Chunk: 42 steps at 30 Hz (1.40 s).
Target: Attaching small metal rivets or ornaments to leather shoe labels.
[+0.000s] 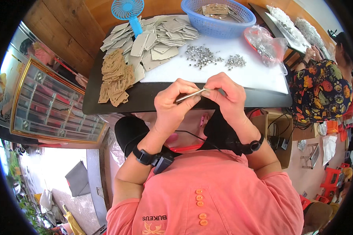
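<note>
From the thin flat card (190,95) gripped at the centre of the view, all clock directions run with 12 o'clock toward the far side of the table (143,97). The card is raised over the table's near edge and seen almost edge-on, so its faces cannot be made out. The left hand (171,101), at 8 o'clock, pinches it between thumb and curled fingers; the right hand (230,98), at 3 o'clock, grasps its other end with thumb and bent fingers. Whether a small part sits beneath the right fingertips, I cannot tell

A loose heap of grey cardboard pieces (166,37) spreads at 11 o'clock, with a blue handheld fan (128,11) standing among them. Brown cut-out cards (115,74) are stacked unevenly between 9 and 10. Toward 12:30, small metal fittings (202,56) lie scattered on a white sheet (262,80), and a smaller metal cluster (235,61) lies at 2. The blue perforated basket (219,29), at 1, contains more cards; farther out at 2, a clear plastic bag (268,41) holds metal pieces. At 3, well apart, sits a co-worker in a floral top (321,92)
</note>
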{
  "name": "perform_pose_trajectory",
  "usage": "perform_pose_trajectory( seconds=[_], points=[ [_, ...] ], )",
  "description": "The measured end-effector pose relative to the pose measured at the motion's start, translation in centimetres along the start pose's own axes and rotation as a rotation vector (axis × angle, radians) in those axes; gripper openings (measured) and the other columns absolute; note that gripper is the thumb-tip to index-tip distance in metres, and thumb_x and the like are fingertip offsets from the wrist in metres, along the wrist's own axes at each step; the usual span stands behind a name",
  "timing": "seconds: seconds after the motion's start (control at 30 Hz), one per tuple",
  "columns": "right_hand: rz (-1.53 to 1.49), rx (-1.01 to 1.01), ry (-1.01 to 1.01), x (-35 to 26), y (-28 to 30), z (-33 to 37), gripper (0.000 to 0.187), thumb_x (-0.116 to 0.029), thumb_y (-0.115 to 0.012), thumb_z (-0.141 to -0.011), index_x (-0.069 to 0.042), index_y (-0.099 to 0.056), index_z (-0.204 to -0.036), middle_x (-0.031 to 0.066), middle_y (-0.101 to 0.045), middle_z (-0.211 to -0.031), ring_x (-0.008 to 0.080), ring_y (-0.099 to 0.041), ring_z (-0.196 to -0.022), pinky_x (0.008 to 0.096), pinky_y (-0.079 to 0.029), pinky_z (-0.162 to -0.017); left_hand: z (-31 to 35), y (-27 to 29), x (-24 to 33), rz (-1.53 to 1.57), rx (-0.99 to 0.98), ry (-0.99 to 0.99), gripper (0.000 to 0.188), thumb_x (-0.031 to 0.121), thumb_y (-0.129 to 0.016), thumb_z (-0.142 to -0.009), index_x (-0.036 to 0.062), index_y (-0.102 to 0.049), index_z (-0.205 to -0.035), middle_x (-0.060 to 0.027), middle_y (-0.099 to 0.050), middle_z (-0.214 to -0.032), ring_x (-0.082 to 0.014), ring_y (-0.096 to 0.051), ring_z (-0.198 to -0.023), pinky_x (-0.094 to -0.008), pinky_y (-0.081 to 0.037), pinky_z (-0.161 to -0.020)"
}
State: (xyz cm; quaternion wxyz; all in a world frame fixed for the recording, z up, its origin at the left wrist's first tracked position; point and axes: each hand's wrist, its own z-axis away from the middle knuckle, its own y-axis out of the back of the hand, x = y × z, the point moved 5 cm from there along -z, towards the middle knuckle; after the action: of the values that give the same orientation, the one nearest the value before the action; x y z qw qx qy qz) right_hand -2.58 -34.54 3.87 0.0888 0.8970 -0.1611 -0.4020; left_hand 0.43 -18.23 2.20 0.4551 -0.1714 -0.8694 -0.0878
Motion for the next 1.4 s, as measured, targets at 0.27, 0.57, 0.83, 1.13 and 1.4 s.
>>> perform_pose_trajectory(
  seconds=[0.27, 0.57, 0.83, 1.13, 1.4],
  points=[
    [-0.149, 0.012, -0.219, 1.3, 0.0, 1.0, 0.012, 0.002, -0.07, -0.084, 0.0, -0.062, -0.093, 0.0026, -0.062, -0.085, 0.0097, -0.057, -0.077, 0.0243, -0.046, -0.069, 0.7, -0.1, 0.3, -0.044, -0.025, 0.228, 0.017, 0.0, -0.063, -0.09, -0.0019, -0.063, -0.107, -0.0084, -0.066, -0.098, -0.0115, -0.06, -0.072, -0.0236, -0.051, -0.065],
    [-0.264, 0.101, -0.352, 1.6, 0.5, 1.3, 0.009, 0.004, -0.064, -0.085, 0.0, -0.062, -0.093, 0.0013, -0.062, -0.076, 0.0059, -0.055, -0.07, 0.022, -0.046, -0.064, 1.0, -0.7, -1.3, 0.135, 0.068, 0.453, 0.019, 0.002, -0.061, -0.092, -0.0046, -0.061, -0.109, -0.0113, -0.067, -0.089, -0.0138, -0.064, -0.07, -0.0233, -0.049, -0.056],
    [-0.227, 0.062, -0.567, 2.2, 0.9, 2.0, 0.009, -0.002, -0.063, -0.087, -0.001, -0.066, -0.095, -0.0014, -0.062, -0.078, 0.0063, -0.056, -0.07, 0.0224, -0.046, -0.063, 1.2, -1.3, -0.9, -0.085, 0.032, 0.412, 0.021, 0.003, -0.06, -0.092, -0.0034, -0.061, -0.112, -0.0095, -0.066, -0.084, -0.0073, -0.052, -0.052, -0.0197, -0.036, -0.044],
    [0.855, -0.028, -0.357, 6.4, 8.7, -3.2, 0.005, -0.018, -0.068, -0.079, -0.015, -0.069, -0.083, 0.0109, -0.066, -0.071, 0.0326, -0.064, -0.068, 0.0423, -0.047, -0.062, 0.4, -0.7, -2.3, 0.222, 0.068, 0.625, 0.027, -0.001, -0.059, -0.09, -0.0051, -0.059, -0.117, -0.0084, -0.065, -0.082, -0.0091, -0.055, -0.053, -0.0187, -0.035, -0.039],
    [0.906, -0.229, -0.28, 6.8, 7.3, -4.2, 0.007, -0.017, -0.065, -0.078, -0.015, -0.07, -0.083, 0.0128, -0.068, -0.075, 0.0332, -0.065, -0.074, 0.0443, -0.049, -0.065, 0.6, -0.7, -2.2, 0.227, 0.055, 0.606, 0.028, 0.0, -0.06, -0.09, -0.0053, -0.059, -0.117, -0.0078, -0.065, -0.082, -0.0085, -0.055, -0.053, -0.0184, -0.036, -0.04]
  ],
)
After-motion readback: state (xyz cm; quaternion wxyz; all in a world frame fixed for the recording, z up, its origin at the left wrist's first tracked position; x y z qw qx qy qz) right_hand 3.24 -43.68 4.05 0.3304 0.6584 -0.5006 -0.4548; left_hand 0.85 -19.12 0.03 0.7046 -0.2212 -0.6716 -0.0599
